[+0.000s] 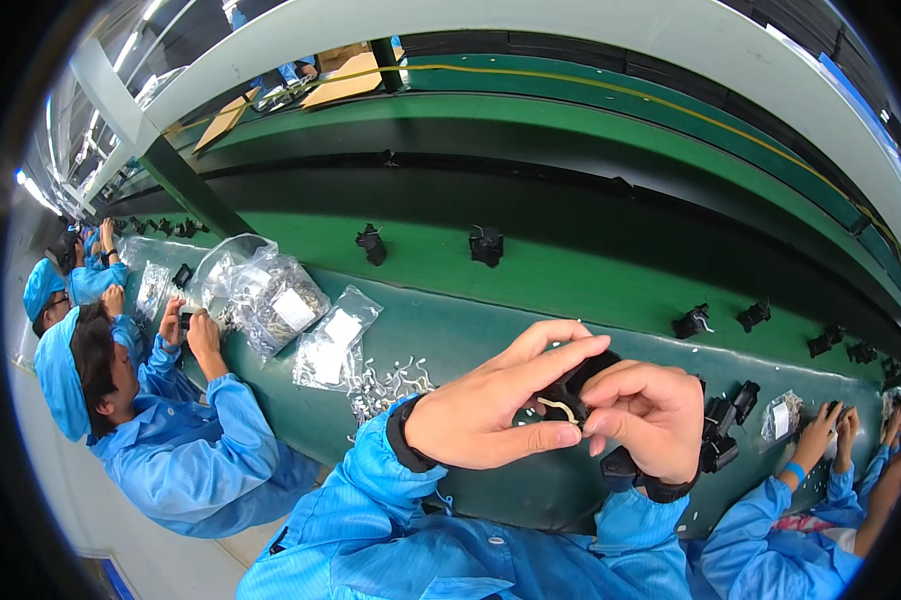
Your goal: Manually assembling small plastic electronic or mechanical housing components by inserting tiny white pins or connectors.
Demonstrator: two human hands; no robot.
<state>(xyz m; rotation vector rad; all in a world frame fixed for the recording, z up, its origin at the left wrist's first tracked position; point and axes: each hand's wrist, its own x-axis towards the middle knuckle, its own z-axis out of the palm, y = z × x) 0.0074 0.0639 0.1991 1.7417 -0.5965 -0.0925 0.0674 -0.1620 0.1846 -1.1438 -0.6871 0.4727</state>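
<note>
My left hand [501, 405] is closed around a small black part [581, 378], which is partly hidden by the fingers. Against it lies a curved cream-coloured strip [559, 403], perhaps a wire. My right hand [656, 410] pinches at the same black part from the other side, its fingertips close to the strip's end. To the left of my hands, a loose pile of small whitish wire-like pieces [396, 388] is spread on the green work surface [441, 330]. By my right wrist sits a cluster of black parts [721, 425].
Clear plastic bags [281, 300] of small pieces lie to the left. Black parts [486, 245] stand spaced along the green belt [421, 270] beyond. Co-workers in blue sit on the left [176, 440] and right [786, 540]. A pale frame beam [571, 25] crosses above.
</note>
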